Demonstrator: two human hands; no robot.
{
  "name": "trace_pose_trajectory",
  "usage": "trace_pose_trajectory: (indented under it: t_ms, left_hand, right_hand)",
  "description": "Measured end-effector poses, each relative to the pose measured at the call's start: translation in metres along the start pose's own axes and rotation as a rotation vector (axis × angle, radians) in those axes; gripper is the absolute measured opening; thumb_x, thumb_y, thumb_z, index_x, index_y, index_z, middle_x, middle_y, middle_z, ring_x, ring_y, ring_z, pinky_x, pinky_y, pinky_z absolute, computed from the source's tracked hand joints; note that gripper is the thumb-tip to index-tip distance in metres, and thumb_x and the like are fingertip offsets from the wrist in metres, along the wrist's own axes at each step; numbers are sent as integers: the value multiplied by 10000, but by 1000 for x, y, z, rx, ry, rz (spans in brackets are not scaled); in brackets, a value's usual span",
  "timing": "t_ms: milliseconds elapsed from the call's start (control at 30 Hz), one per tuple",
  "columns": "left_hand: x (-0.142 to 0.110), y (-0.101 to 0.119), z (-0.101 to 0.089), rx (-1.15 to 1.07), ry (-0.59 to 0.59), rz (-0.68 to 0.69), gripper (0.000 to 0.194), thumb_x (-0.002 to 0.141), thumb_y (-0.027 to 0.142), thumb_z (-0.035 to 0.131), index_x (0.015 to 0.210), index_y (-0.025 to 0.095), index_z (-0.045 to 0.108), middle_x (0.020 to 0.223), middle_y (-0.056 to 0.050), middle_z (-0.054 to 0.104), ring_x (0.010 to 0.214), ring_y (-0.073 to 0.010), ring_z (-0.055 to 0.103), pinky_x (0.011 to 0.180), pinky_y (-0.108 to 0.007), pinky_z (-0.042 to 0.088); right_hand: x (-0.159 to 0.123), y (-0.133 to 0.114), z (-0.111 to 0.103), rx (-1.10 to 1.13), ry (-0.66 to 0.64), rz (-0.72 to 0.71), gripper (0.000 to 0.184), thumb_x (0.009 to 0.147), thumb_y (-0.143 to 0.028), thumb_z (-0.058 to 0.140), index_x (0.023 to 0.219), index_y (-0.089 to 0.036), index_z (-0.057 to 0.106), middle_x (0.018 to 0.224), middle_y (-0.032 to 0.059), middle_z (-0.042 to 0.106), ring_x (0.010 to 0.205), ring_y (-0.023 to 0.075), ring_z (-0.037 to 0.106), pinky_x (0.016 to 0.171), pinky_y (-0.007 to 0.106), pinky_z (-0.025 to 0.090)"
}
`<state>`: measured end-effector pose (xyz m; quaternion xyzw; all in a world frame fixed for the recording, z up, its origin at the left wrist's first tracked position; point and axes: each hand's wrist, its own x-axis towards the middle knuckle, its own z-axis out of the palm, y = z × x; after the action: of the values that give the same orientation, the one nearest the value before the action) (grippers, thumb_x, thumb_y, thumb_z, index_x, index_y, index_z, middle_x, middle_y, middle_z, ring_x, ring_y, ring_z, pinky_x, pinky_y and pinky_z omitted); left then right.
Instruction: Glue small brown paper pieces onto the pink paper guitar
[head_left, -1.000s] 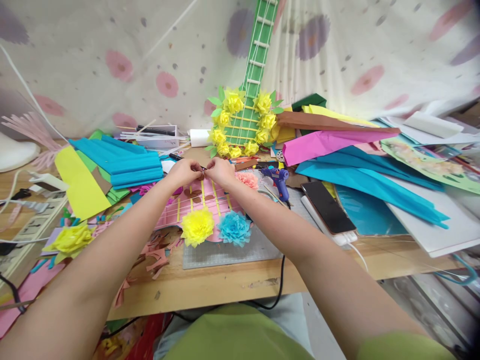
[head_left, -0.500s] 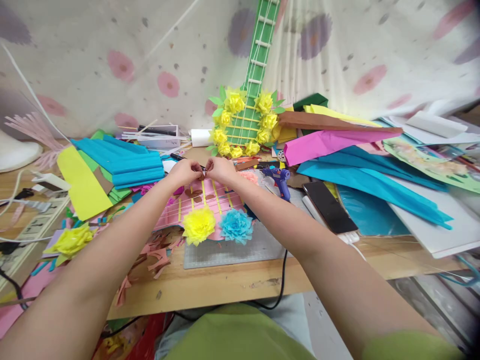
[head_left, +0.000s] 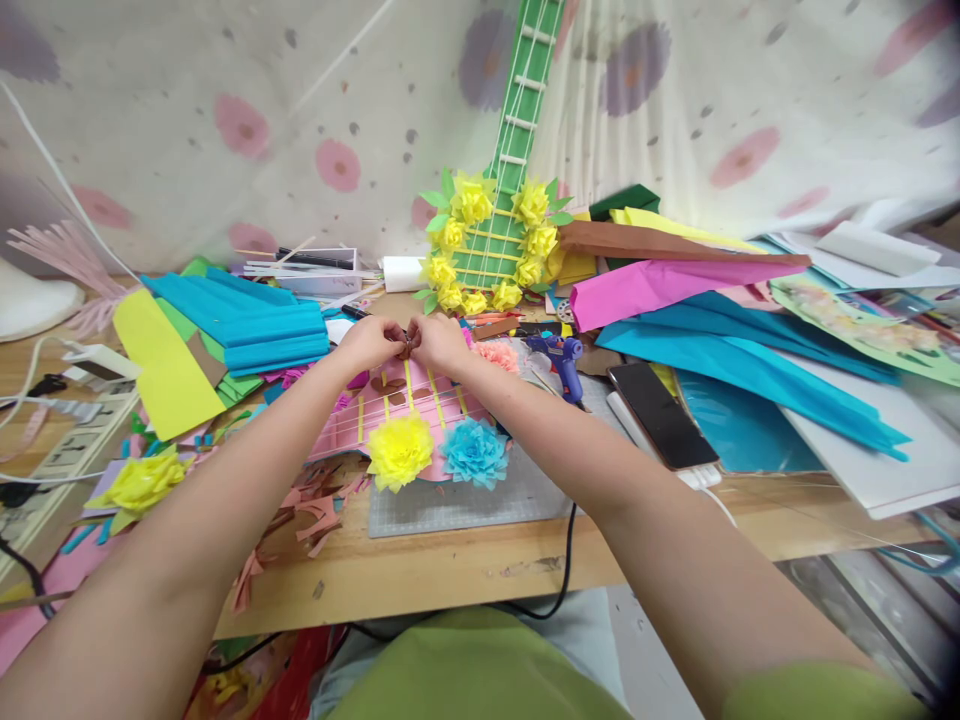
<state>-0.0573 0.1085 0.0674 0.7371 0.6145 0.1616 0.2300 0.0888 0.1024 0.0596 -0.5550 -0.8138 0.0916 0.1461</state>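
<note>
My left hand (head_left: 373, 342) and my right hand (head_left: 438, 345) meet fingertip to fingertip over the far side of a pink paper guitar body (head_left: 337, 432). Pinched between them is a small brown paper piece (head_left: 407, 346), mostly covered by the fingers. More brown paper pieces (head_left: 397, 388) lie on the pink surface, among yellow strips and white strings. A yellow paper flower (head_left: 400, 452) and a blue paper flower (head_left: 475, 453) sit along the guitar's near edge. Past my right wrist shows a coral paper flower (head_left: 498, 355). A grey cutting mat (head_left: 465, 513) lies beneath.
A green paper guitar (head_left: 517, 130) with yellow flowers leans at the back. On the right are a blue glue gun (head_left: 561, 362), a phone (head_left: 660, 412) and folded paper sheets (head_left: 742, 350). Blue paper (head_left: 270, 335), paper scraps (head_left: 319, 515) and a power strip (head_left: 82, 455) are at left.
My right hand has shifted very slightly and its fingers have turned a little, so more of the brown piece and the coral flower shows. The rest looks nearly the same.
</note>
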Motion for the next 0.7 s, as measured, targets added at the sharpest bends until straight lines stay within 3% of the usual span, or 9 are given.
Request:
trace_pose_trajectory:
  t_ms: [300,433,567,700]
  left_hand:
    - [0,3,-5,-44,72,2,155,617,230,603,737,177,684,753,-34,722,751,-202,664,691,-284,488]
    - [1,5,-12,-176,207,-6,172,619,212,605,774,169,665,809,-42,717,799,-203,662,749,-301,507]
    - [2,4,-19,-291,334,-50,171,628,174,607,794,180,648,830,-32,702,802,-196,653,767,-316,515]
    - [3,1,-25,-438,538,-108,213,634,126,616,839,185,618,909,-32,679,797,-175,641,760,-307,522]
  right_hand:
    - [-1,-3,-3,74,8,12,239,781,-213,591,1019,-208,603,1014,63,700,1029,253,586,850,363,432]
    - [0,-1,-8,208,-13,19,261,734,-183,646,982,-222,573,919,19,721,1013,235,608,875,369,442]
    - [2,2,-14,495,-37,22,308,684,-127,689,927,-219,523,831,-14,721,931,191,653,862,360,480]
    - [1,14,-26,793,36,29,302,678,-128,679,902,-210,493,833,3,694,845,165,666,810,347,516]
